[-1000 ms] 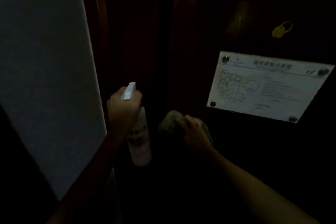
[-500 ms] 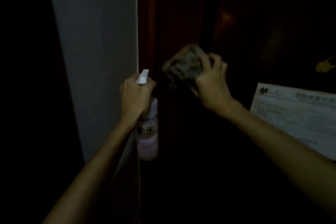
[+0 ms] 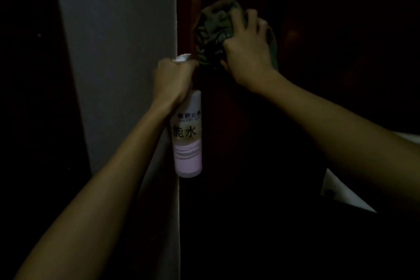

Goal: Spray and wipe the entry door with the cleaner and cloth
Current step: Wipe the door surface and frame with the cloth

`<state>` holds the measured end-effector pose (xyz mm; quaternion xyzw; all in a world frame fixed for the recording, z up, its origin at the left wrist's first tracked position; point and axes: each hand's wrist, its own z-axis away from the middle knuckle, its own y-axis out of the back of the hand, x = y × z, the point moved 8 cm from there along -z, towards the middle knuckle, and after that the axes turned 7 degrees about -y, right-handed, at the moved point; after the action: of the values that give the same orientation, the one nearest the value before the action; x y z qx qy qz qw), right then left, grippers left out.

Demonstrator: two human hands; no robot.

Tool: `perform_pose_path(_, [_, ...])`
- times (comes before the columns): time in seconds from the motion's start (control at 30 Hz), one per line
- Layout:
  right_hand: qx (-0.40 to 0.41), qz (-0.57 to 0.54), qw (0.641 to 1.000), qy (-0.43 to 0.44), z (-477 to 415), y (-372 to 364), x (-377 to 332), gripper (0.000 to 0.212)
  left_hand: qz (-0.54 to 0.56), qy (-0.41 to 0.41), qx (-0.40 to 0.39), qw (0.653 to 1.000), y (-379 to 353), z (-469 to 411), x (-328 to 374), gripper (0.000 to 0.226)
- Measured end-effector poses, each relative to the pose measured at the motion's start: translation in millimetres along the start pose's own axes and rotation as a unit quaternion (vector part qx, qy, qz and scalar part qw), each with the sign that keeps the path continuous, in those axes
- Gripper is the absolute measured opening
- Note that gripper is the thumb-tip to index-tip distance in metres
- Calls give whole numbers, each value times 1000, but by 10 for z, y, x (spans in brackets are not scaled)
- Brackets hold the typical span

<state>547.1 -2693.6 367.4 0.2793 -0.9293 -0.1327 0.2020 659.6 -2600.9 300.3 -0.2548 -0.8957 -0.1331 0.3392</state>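
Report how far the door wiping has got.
Done: unclear; the dark red-brown wooden door shows no visible spray or streaks in this dim light. In hand: the right hand presses a crumpled green cloth against its left edge; the left hand grips the white-and-pink plastic spray bottle. Left: probably the panel rightwards.

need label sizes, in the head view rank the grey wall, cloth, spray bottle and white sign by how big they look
1. grey wall
2. cloth and spray bottle: too alike to rank, both partly covered
3. white sign: only a corner shows
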Motion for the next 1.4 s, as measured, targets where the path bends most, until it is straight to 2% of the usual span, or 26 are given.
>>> perform_pose_path(0.17, [-38,-26,999,22,733,-379,-279,34,-19,48,10,999,-89,506,-573,32])
perform_pose_path(0.33, [-62,-40,995,65,1783,-843,-626,48,-54,117,32,991,-160,1135,-1061,33])
perform_pose_path(0.4, [-125,-27,986,107,2226,-1023,-808,45,-83,140,26,986,-171,1374,-1201,32])
perform_pose_path(0.53, [-289,-7,938,191,3012,-1315,-1021,23,-110,167,15,980,-77,1709,-1321,30])
perform_pose_path(0.6, [-335,-12,927,168,3188,-1323,-1011,19,-116,160,17,980,7,1789,-1315,33])
perform_pose_path(0.7, [-356,-60,926,108,3267,-1186,-944,26,-141,146,19,979,110,1838,-1245,22])
perform_pose_path(0.83, [-381,-195,904,-11,3210,-853,-641,37,-170,146,20,974,177,1919,-1077,21])
perform_pose_path(0.97, [-362,-277,884,-101,3178,-529,-306,43,-167,152,16,974,259,2085,-744,19])
perform_pose_path(1.07, [-337,-360,858,-146,3189,-202,-188,42,-152,137,42,978,398,2334,-367,23])
perform_pose_path(1.2, [-328,-447,820,-141,3280,340,-267,42,-159,135,101,973,728,2766,187,17])
perform_pose_path(1.3, [-319,-509,794,-94,3352,855,-445,40,-175,136,145,964,1085,3102,674,21])
perform_pose_path(1.4, [-323,-567,756,-49,3383,1438,-752,41,-211,127,198,949,1577,3505,1219,15])
